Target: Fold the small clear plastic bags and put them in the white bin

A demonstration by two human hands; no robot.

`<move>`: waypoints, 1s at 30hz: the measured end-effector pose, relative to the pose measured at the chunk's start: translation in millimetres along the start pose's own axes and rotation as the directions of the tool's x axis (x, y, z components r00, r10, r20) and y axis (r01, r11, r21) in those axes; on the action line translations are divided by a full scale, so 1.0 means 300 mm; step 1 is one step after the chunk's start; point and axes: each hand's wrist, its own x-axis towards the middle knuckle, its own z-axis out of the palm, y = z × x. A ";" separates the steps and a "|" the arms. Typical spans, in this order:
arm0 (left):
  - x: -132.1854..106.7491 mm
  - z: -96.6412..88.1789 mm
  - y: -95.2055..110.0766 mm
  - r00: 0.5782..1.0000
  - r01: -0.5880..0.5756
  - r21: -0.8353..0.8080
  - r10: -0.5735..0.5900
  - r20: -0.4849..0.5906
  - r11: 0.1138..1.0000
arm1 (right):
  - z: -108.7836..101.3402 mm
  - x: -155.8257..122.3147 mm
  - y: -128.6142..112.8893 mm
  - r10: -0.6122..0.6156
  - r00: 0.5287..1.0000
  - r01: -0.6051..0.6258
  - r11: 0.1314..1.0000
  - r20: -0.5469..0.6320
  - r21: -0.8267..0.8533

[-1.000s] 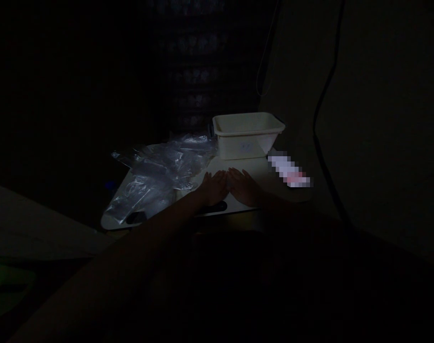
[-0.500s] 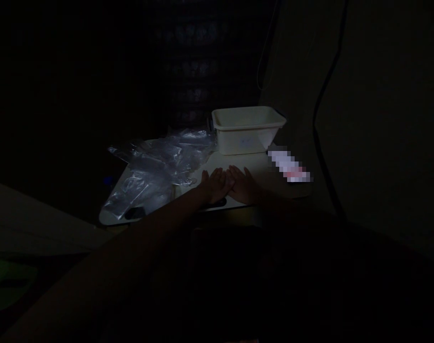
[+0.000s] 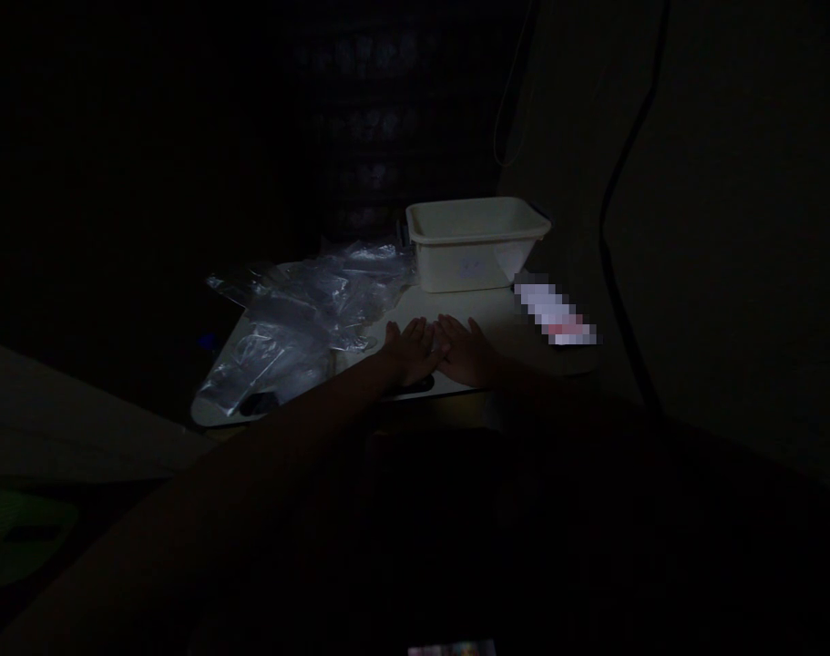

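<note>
In dim light, my left hand (image 3: 410, 352) and my right hand (image 3: 466, 352) rest side by side on a small white table (image 3: 448, 305), near its front edge. Both are open, palms down, fingers stretched forward, and they meet at the inner sides. Neither holds anything that I can see. Left of my left hand lies a heap of clear plastic bags (image 3: 284, 346). Behind the hands stands a cream plastic tub (image 3: 469, 260) with dark handles; its floor is hidden. Right of my right hand is a bright, blurred-out flat object (image 3: 555, 312), its kind hidden by the blur.
A dark cable (image 3: 604, 228) runs down the wall at the right. Dark slots show at the table's front edge. On the floor at lower left is a green object (image 3: 28, 533), too dark to name. A small bright-coloured patch (image 3: 452, 649) shows at the bottom edge.
The hands stay in place on the table, with a slightly wider gap between their fingers. The view has shifted a little, and more of the coloured patch shows at the bottom.
</note>
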 end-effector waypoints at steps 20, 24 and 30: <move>-0.001 -0.013 -0.004 0.999 0.006 -0.067 -0.003 0.052 0.998 | -0.042 0.020 0.016 0.041 0.994 -0.049 0.995 0.099 0.081; 0.000 -0.021 -0.024 0.998 -0.052 -0.115 0.049 -0.031 0.992 | -0.059 0.055 0.067 0.031 0.994 -0.057 0.965 0.101 0.257; 0.016 -0.026 -0.040 0.984 -0.038 -0.161 0.008 -0.179 0.986 | -0.074 0.113 0.108 0.269 0.957 -0.289 0.908 0.106 0.305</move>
